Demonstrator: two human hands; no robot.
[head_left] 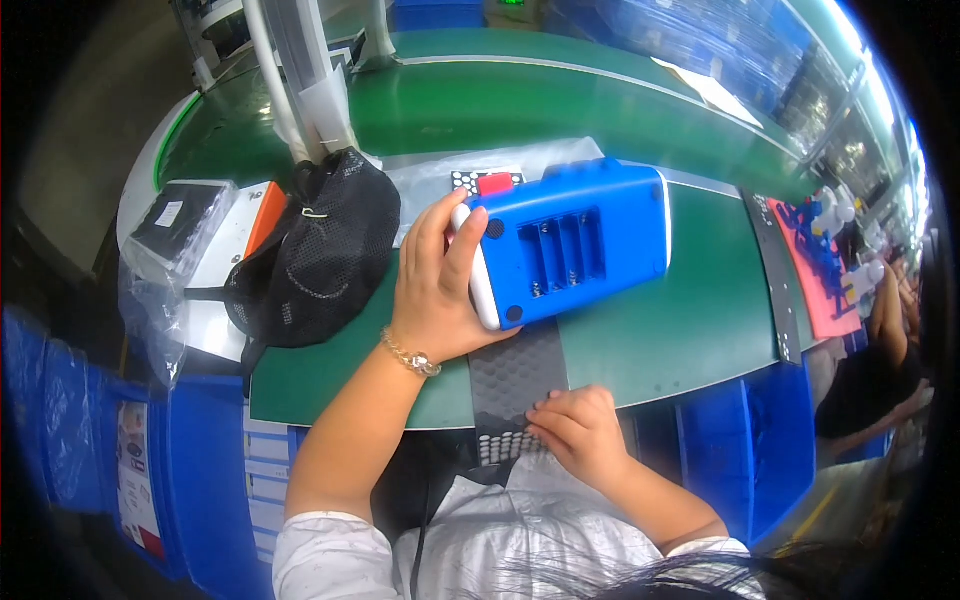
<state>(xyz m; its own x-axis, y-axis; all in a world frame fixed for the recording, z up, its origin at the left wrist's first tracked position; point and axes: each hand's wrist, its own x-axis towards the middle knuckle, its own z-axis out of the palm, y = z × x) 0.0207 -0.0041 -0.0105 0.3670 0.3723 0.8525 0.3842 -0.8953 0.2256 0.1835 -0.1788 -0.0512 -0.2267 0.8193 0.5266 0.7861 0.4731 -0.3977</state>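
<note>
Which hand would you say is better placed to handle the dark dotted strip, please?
Probably the right hand: its fingers are at the near end of the dark dotted strip, while the left hand grips the blue case.

Blue plastic battery device (612,240), boxy, white trim at both ends; held up, underside facing the camera, right end canted higher. Battery compartment (562,252) uncovered: four parallel slots, metal contacts showing. Dark round foot (494,229) at upper left corner, another at lower left. Dark grey dotted sheet (515,375) runs from behind it toward the person's body; pale round spots in rows at near end.
</note>
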